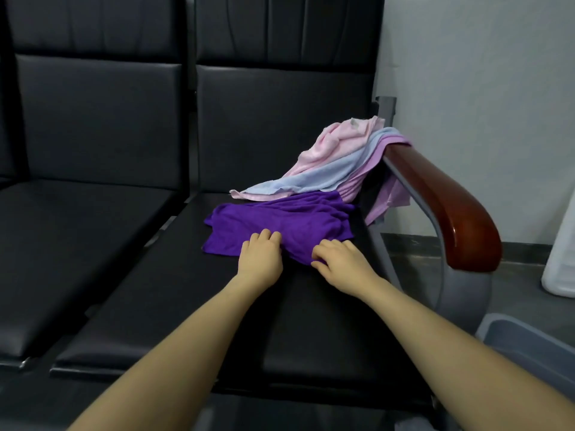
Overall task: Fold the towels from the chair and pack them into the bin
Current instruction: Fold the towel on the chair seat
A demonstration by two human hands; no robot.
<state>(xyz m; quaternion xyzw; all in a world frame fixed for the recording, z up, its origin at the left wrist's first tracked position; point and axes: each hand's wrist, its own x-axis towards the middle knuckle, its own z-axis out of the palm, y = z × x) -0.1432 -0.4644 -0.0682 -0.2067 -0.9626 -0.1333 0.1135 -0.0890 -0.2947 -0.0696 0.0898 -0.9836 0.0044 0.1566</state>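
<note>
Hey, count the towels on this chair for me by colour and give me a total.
Dark purple towel, rumpled on the seat, both hands on its near edge: 1
Pink towel, top of the draped pile: 1
Light blue towel, under the pink: 1
Lilac towel, lowest, hanging over the armrest: 1
Total: 4 towels visible; any hidden beneath cannot be told.

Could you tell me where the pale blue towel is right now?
The pale blue towel drapes from the wooden armrest onto the seat, between a pink towel and a lilac one.
</note>
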